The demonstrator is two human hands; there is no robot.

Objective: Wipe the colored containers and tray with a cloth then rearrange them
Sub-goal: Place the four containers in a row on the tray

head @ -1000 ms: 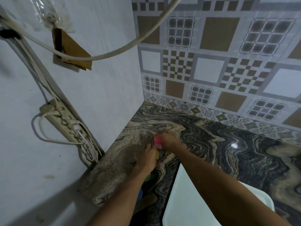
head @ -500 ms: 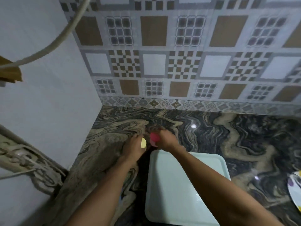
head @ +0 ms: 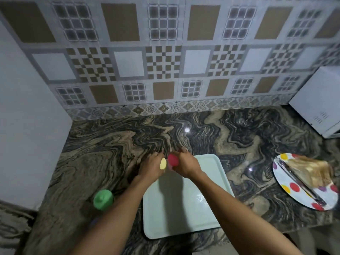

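My left hand (head: 150, 167) is closed around a yellow container (head: 163, 163), of which only a sliver shows beside my palm. Right beside it, my right hand (head: 185, 165) grips a red container (head: 173, 160) by its side. Both hands hover at the far left corner of a pale mint tray (head: 185, 205) that lies flat on the marbled counter (head: 110, 148). A green container (head: 103, 199) stands on the counter to the left of my left forearm. No cloth is in either hand.
A polka-dot plate (head: 292, 188) at the right holds a tan cloth (head: 312, 171) and metal tongs (head: 298, 181). A white appliance (head: 318, 103) sits at the far right against the tiled wall. A plain white wall bounds the counter on the left.
My view has swung right and back, so the wall cables have left the frame and the plate, appliance and green container have come in. My hands keep hold of the two containers.
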